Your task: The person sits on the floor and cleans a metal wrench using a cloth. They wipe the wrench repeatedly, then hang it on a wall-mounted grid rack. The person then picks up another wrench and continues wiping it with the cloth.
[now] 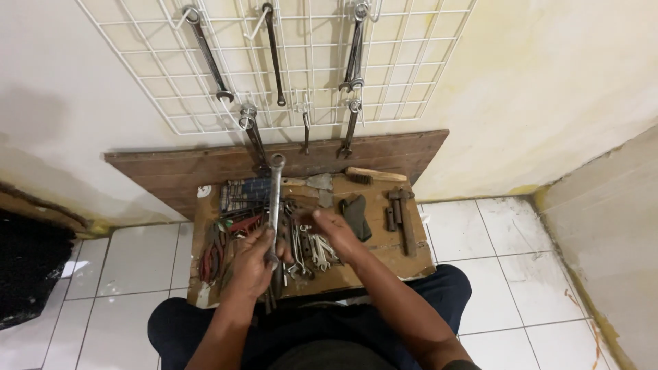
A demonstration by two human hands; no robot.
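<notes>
Wrench [275, 192] gripped upright in left hand [255, 264]; right hand [334, 233] rests open on loose spanners [312, 250] (several hang on the rack [411, 75] already).

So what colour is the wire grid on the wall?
White; the wire grid panel holding metal spanners shows clearly in the head view.

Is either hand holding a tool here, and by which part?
The left hand grips a long combination wrench near its lower end, ring end up. The right hand rests on the small wrenches; no clear grip.
</notes>
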